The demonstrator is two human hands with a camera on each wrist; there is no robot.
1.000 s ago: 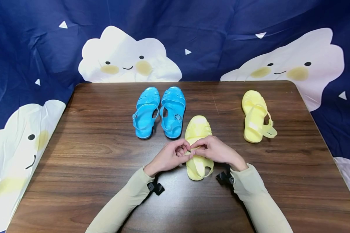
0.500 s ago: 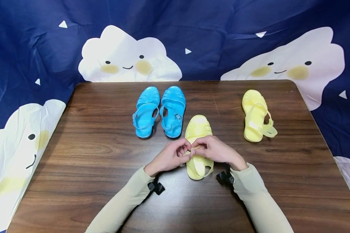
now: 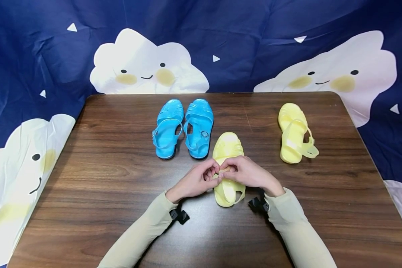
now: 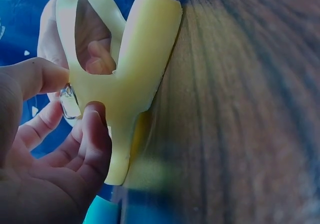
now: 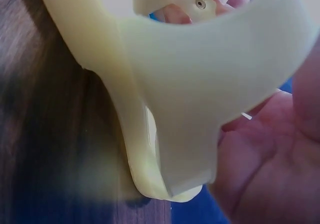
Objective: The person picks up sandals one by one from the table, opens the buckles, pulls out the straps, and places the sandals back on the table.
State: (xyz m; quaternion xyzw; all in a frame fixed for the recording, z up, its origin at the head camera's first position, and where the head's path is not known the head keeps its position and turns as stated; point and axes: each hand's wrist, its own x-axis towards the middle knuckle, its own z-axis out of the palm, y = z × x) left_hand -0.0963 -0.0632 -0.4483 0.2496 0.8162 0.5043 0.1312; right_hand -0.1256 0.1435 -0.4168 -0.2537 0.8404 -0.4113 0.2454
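Note:
A yellow jelly sandal (image 3: 227, 145) lies on the table, toe pointing away, with both hands at its ankle strap. My left hand (image 3: 195, 178) pinches the strap's side beside a small metal buckle (image 4: 70, 102), which shows between the fingers in the left wrist view. From the other side my right hand (image 3: 246, 171) reaches over the sandal, thumb and forefinger together at the strap, close to the left fingertips. In the right wrist view the sandal's side (image 5: 175, 84) hides those right fingertips. A small metal rivet (image 5: 200, 3) shows near the left fingers.
A second yellow sandal (image 3: 289, 149) stands at the right, its strap hanging loose outward. Left of centre, a pair of blue sandals, a left one (image 3: 169, 134) and a right one (image 3: 199, 130), stand side by side. A cloud-print curtain (image 3: 234, 22) hangs behind the wooden table (image 3: 104, 167).

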